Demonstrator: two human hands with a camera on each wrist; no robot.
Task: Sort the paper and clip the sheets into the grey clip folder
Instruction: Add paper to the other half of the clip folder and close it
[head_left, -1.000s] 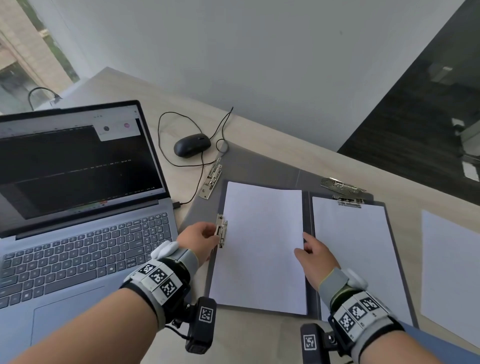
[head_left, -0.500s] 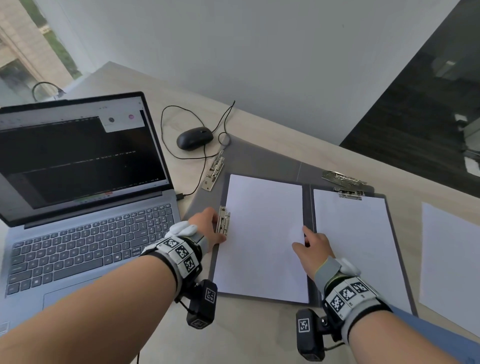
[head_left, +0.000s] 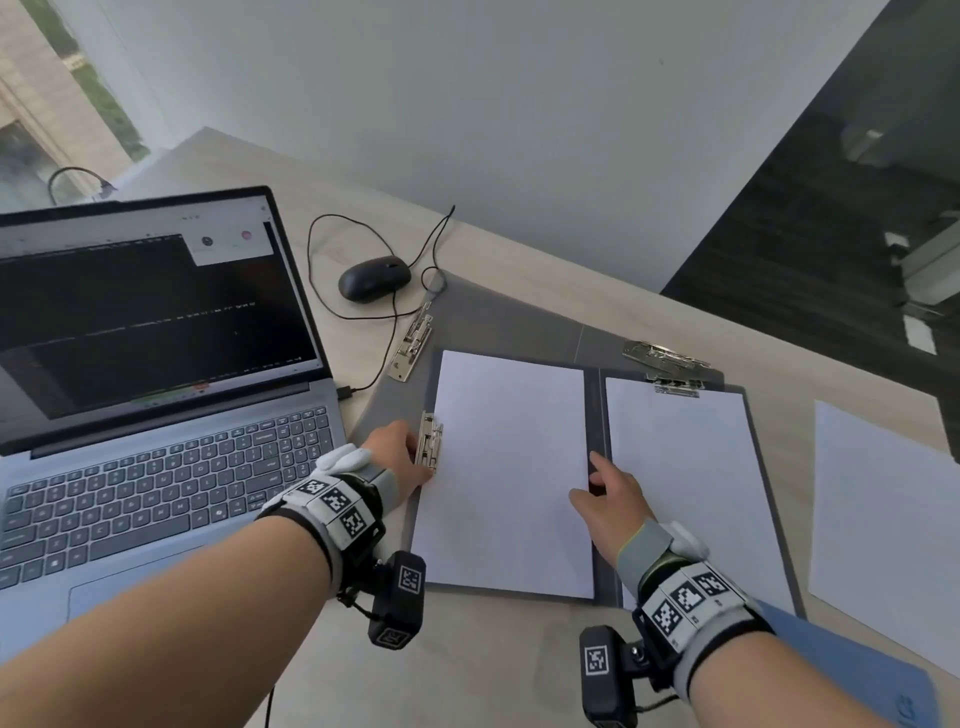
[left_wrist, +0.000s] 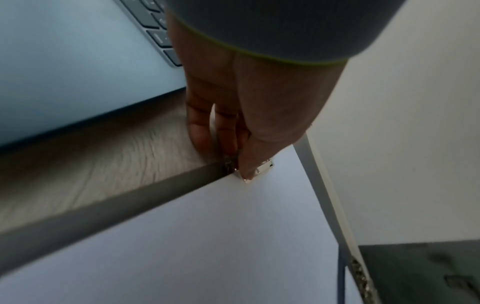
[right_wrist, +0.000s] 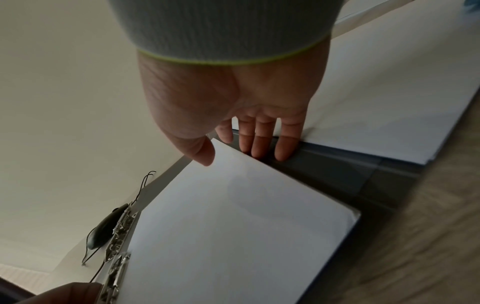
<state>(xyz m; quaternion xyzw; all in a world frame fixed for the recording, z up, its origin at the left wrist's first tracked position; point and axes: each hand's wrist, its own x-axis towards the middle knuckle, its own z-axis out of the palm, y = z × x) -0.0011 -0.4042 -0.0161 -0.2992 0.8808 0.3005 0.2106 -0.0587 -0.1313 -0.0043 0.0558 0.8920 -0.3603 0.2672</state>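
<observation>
On the tabletop's near edge, the left hand pinches the clip at the sheet's edge. The right hand lies released, fingers straight on the folder spine.

The grey clip folder lies open and flat on the desk, both inner panels facing up. On its left panel sits a white sheet, its left edge tucked under a silver side clip at mid-height. Across the spine, another white sheet lies on the right panel, its top edge under a metal clip. A loose white sheet rests on the desk just right of the folder, apart from it.
</observation>
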